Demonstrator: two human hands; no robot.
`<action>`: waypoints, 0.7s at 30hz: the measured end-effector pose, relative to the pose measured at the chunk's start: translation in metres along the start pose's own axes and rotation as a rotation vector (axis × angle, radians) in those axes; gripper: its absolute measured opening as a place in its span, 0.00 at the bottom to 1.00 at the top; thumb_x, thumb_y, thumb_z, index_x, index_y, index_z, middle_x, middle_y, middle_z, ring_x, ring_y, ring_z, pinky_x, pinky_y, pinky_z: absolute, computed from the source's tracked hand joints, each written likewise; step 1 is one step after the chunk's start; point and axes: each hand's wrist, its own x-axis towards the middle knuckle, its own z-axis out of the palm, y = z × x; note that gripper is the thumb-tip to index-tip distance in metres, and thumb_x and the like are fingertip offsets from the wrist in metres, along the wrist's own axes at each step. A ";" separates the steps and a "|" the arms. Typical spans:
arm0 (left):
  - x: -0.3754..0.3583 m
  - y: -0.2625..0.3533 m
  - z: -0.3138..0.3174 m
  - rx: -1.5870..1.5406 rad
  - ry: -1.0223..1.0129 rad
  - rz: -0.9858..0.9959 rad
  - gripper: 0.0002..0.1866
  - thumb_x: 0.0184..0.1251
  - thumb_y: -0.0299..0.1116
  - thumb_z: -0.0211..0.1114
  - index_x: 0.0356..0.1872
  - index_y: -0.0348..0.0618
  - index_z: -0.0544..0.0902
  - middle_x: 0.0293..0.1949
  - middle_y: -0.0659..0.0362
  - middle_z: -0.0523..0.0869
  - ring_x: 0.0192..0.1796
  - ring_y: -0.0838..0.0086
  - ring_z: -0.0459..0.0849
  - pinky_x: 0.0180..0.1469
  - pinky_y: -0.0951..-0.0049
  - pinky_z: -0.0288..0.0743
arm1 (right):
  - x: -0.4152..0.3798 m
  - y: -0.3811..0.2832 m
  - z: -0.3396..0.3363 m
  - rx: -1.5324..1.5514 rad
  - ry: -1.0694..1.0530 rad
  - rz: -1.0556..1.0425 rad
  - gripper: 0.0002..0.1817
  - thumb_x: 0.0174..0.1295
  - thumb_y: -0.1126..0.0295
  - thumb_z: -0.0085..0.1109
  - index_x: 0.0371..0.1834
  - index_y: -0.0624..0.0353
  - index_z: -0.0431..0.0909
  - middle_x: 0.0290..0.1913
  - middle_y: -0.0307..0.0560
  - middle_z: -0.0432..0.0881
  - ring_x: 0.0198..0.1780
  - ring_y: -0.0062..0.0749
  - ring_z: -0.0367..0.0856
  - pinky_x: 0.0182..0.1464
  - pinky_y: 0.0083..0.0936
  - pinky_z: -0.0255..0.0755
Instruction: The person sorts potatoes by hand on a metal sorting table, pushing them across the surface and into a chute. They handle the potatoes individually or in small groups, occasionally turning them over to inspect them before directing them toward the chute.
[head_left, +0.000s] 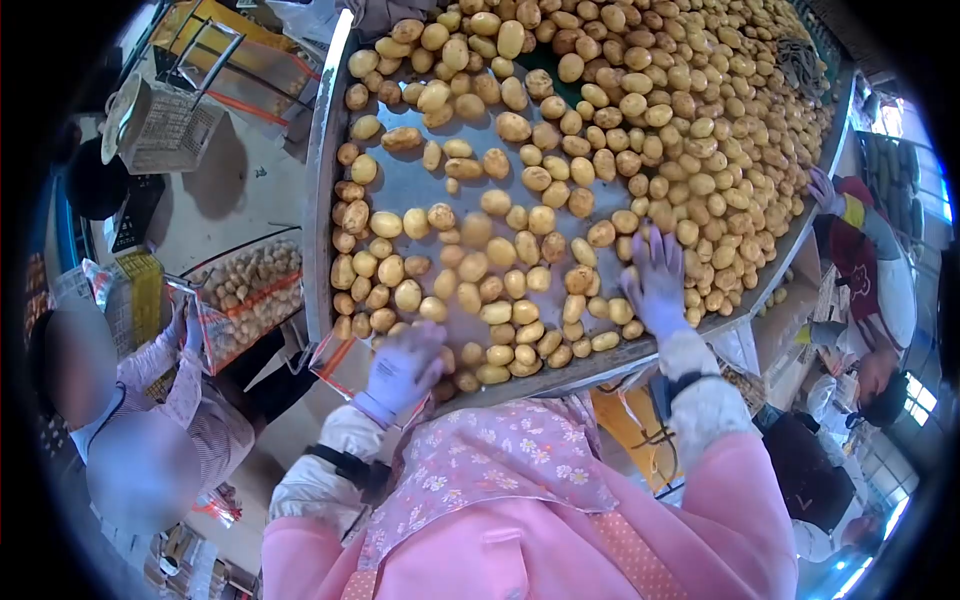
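Many yellow-brown potatoes lie on a grey metal sorting table. My right hand, in a lavender glove, lies over the potatoes right of the middle, its fingers spread and pointing away from me. It touches the left side of the dense heap. My left hand, in the same kind of glove, is at the near left corner of the table, beside several potatoes. Its fingers look loosely bent and apart, slightly blurred, and I see nothing held in them.
At the left a person handles a net bag of potatoes. A white basket stands farther back. To the right another person reaches onto the table edge. A metal rim borders the table. A yellow crate is beside the left person.
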 end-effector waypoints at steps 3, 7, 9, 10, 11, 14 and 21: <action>0.053 -0.013 -0.030 0.106 0.352 -0.151 0.18 0.69 0.30 0.62 0.58 0.40 0.83 0.48 0.47 0.85 0.49 0.48 0.84 0.53 0.52 0.78 | 0.088 -0.055 -0.024 0.449 0.334 0.204 0.30 0.62 0.58 0.67 0.68 0.49 0.74 0.68 0.52 0.69 0.72 0.59 0.64 0.73 0.53 0.60; 0.135 -0.050 -0.047 0.088 0.613 -0.154 0.18 0.69 0.30 0.62 0.59 0.42 0.84 0.57 0.47 0.85 0.58 0.48 0.83 0.61 0.54 0.77 | 0.177 -0.175 -0.024 0.605 0.319 -0.467 0.17 0.67 0.73 0.56 0.58 0.46 0.84 0.65 0.40 0.82 0.68 0.38 0.79 0.63 0.37 0.79; 0.159 -0.058 -0.045 0.089 0.545 -0.207 0.19 0.70 0.30 0.61 0.60 0.43 0.84 0.59 0.48 0.85 0.60 0.50 0.83 0.63 0.55 0.76 | 0.197 -0.218 -0.015 0.376 -0.017 -0.395 0.17 0.68 0.72 0.54 0.57 0.46 0.84 0.65 0.42 0.81 0.66 0.40 0.80 0.61 0.37 0.80; 0.165 -0.063 -0.043 0.091 0.471 -0.262 0.20 0.70 0.30 0.61 0.62 0.44 0.83 0.61 0.48 0.84 0.62 0.51 0.82 0.64 0.56 0.76 | 0.199 -0.220 -0.017 0.378 -0.014 -0.391 0.17 0.68 0.72 0.54 0.57 0.46 0.84 0.65 0.42 0.81 0.66 0.40 0.80 0.61 0.37 0.80; 0.164 -0.068 -0.039 0.093 0.464 -0.260 0.20 0.70 0.30 0.61 0.62 0.44 0.83 0.61 0.48 0.84 0.62 0.51 0.82 0.64 0.56 0.76 | 0.197 -0.222 -0.018 0.372 -0.125 -0.343 0.17 0.68 0.73 0.55 0.57 0.47 0.84 0.64 0.43 0.81 0.65 0.40 0.81 0.61 0.37 0.80; 0.158 -0.078 -0.031 -0.019 0.363 -0.363 0.20 0.70 0.32 0.61 0.62 0.44 0.83 0.62 0.49 0.84 0.63 0.52 0.82 0.65 0.56 0.75 | 0.179 -0.213 -0.012 0.432 -0.208 -0.281 0.15 0.68 0.73 0.54 0.55 0.49 0.84 0.60 0.45 0.81 0.62 0.43 0.83 0.59 0.37 0.80; 0.146 -0.020 -0.014 0.245 0.072 -0.094 0.20 0.67 0.32 0.64 0.60 0.50 0.82 0.53 0.54 0.85 0.54 0.54 0.84 0.56 0.56 0.78 | 0.082 -0.135 0.018 1.284 0.334 0.325 0.08 0.70 0.70 0.55 0.43 0.60 0.81 0.47 0.51 0.85 0.50 0.48 0.85 0.53 0.37 0.79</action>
